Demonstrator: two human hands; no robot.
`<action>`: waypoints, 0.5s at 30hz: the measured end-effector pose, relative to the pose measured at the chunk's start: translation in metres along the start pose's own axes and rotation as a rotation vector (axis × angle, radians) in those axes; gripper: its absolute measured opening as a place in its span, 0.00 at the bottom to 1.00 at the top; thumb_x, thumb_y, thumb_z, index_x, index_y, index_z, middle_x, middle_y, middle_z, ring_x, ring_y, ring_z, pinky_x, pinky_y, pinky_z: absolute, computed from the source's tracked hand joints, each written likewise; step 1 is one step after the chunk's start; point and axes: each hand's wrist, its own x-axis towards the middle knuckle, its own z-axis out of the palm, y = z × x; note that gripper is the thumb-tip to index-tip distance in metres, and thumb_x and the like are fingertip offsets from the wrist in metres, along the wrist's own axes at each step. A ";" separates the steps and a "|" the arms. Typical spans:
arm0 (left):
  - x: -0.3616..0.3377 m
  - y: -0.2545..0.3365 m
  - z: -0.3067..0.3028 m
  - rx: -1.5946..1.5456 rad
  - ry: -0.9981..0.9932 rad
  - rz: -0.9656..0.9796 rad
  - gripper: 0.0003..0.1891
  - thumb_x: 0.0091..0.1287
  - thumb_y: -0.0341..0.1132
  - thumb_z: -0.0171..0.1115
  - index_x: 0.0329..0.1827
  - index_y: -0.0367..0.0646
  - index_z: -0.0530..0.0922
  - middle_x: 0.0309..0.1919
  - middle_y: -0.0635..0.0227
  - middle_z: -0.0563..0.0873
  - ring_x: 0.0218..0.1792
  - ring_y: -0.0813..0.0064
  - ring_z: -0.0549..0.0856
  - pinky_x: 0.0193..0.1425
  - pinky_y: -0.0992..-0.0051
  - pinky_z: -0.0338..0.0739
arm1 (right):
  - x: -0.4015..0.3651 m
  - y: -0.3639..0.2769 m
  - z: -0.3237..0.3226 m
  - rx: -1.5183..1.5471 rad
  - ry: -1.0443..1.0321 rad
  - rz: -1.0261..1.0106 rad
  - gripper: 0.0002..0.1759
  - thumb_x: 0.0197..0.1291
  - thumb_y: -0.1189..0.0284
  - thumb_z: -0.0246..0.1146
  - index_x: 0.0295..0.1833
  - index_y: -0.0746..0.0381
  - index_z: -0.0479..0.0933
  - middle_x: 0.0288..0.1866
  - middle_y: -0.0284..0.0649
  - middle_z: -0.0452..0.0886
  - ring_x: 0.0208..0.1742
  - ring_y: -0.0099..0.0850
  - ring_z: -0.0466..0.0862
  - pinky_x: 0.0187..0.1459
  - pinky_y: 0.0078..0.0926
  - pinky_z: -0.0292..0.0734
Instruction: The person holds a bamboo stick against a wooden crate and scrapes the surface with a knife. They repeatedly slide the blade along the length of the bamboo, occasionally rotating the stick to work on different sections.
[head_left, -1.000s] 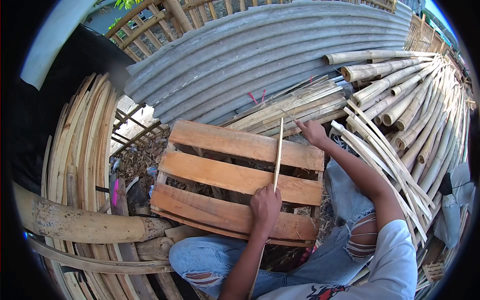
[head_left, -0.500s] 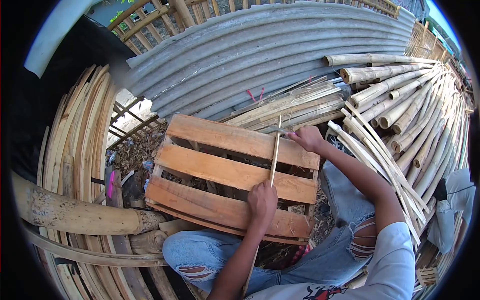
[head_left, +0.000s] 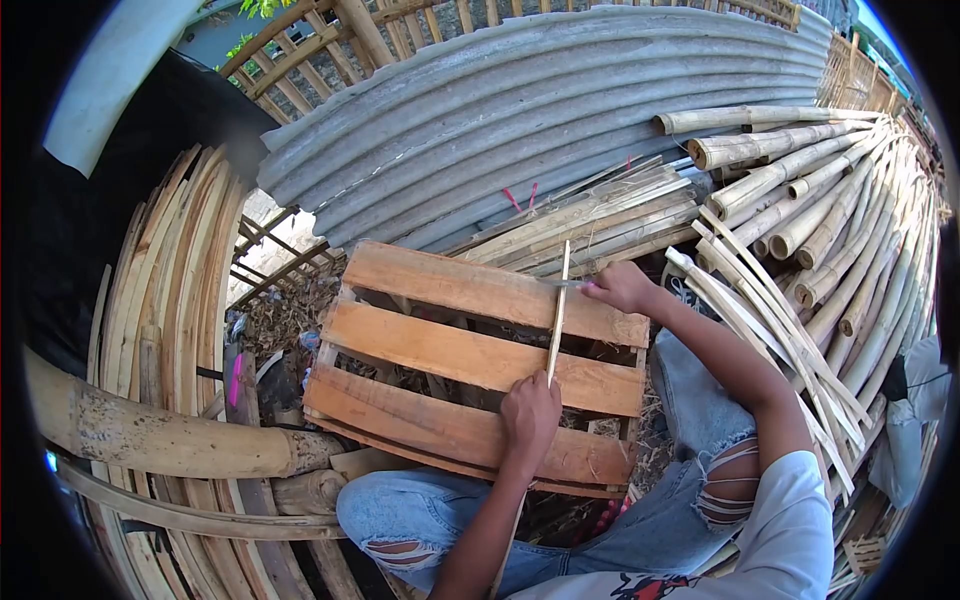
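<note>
A thin bamboo strip (head_left: 558,325) runs upright across the slatted wooden crate (head_left: 430,345) in front of me. My left hand (head_left: 531,412) is closed round the strip above the nearest slat, and the strip's lower part passes back under my forearm. At the far slat my right hand (head_left: 620,290) grips a knife (head_left: 566,283) by its pinkish handle. The knife's blade lies across the strip near its upper end. Most of the handle is hidden in my fingers.
Bamboo poles (head_left: 800,232) are stacked at the right, with loose split strips (head_left: 775,345) beside my knee. Behind the crate stands a corrugated sheet (head_left: 540,110). Long wooden slats (head_left: 170,290) and a thick bamboo pole (head_left: 190,442) lie at the left.
The whole view has shifted slightly, so everything sits a little lower and to the right. Both hands keep their grips, and the knife blade still crosses the strip near its top.
</note>
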 end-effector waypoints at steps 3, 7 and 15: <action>0.001 -0.002 -0.001 -0.018 -0.019 -0.002 0.10 0.64 0.35 0.56 0.28 0.38 0.76 0.25 0.55 0.83 0.31 0.56 0.83 0.35 0.60 0.78 | -0.010 -0.032 0.020 0.115 -0.108 -0.152 0.35 0.65 0.47 0.46 0.18 0.66 0.75 0.16 0.55 0.74 0.23 0.54 0.77 0.30 0.49 0.71; -0.001 -0.001 0.006 0.003 -0.006 -0.011 0.10 0.64 0.35 0.56 0.29 0.37 0.76 0.25 0.54 0.83 0.31 0.55 0.83 0.35 0.59 0.77 | 0.017 0.005 0.005 -0.043 -0.024 0.102 0.36 0.65 0.46 0.46 0.20 0.66 0.76 0.18 0.55 0.76 0.25 0.54 0.79 0.29 0.49 0.73; -0.002 0.000 0.002 -0.015 0.002 -0.004 0.09 0.63 0.35 0.56 0.29 0.37 0.76 0.25 0.54 0.82 0.31 0.55 0.83 0.35 0.60 0.77 | 0.014 0.041 0.032 -0.074 0.235 0.082 0.29 0.69 0.52 0.42 0.35 0.62 0.80 0.20 0.51 0.76 0.28 0.52 0.80 0.29 0.50 0.74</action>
